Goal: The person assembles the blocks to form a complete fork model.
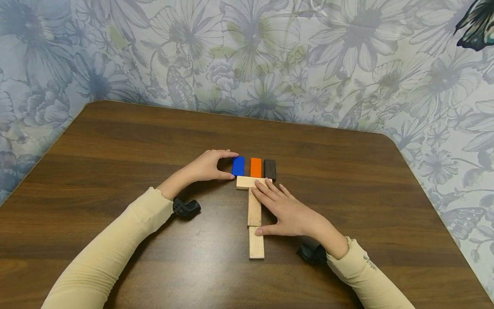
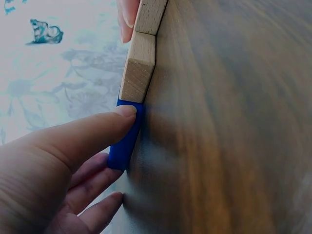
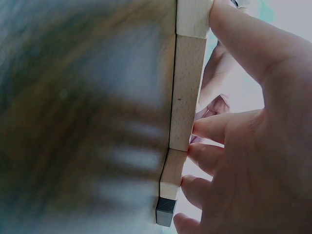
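Note:
My left hand [image 1: 206, 166] pinches a blue block [image 1: 238, 166] between thumb and fingers, at the left end of a short row. In the left wrist view the thumb lies on the blue block's near end, close against a plain wooden block [image 2: 139, 73]. An orange block [image 1: 255, 167] and a black block [image 1: 270, 169] stand beside it. Below the row lies a crosswise wooden block [image 1: 244, 183], with two more, an upper wooden block [image 1: 254, 210] and a lower wooden block [image 1: 256, 249], end to end beneath it. My right hand [image 1: 291, 214] rests spread over these plain blocks, fingertips on the crosswise one, thumb on the lowest.
The brown wooden table [image 1: 154, 128] reaches back to a wall with flowered paper [image 1: 254, 56]. Black wrist devices, one on the left wrist [image 1: 186, 207] and one on the right wrist [image 1: 311, 254], sit just above the tabletop.

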Motion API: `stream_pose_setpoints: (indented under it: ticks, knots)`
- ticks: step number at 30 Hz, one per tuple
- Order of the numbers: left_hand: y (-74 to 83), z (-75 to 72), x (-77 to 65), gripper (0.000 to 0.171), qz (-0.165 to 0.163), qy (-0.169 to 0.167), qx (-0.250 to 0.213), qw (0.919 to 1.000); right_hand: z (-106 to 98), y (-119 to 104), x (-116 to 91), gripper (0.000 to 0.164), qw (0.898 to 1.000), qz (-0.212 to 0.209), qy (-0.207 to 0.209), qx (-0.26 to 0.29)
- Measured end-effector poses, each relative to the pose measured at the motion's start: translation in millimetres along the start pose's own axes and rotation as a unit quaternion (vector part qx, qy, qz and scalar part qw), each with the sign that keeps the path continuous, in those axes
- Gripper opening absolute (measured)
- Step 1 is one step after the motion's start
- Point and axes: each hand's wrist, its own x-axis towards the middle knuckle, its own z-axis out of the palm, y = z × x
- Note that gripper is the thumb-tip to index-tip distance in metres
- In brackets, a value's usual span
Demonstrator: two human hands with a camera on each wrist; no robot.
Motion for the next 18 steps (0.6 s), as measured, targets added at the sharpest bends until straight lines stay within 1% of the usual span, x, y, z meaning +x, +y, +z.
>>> stream_pose_setpoints:
  ticks: [10, 15, 18]
  knots:
    - [-1.9, -0.3, 0.7, 0.068, 0.004, -0.001, -0.003, 1.0000, 0.9, 1.7, 1.3, 0.098, 1.000, 0.002, 0.002, -0.004]
    - [-2.7, -2.6, -1.3, 0.076, 0.008, -0.001, -0.018, 0.9998, 1.8, 2.2, 1.6, 0.097, 1.000, 0.000, 0.005, -0.008]
    - [-4.6, -2.7, -1.1, 0.075, 0.015, 0.001, -0.027, 0.9995, 2.3, 2.6, 1.8, 0.097, 1.000, 0.000, 0.003, -0.010]
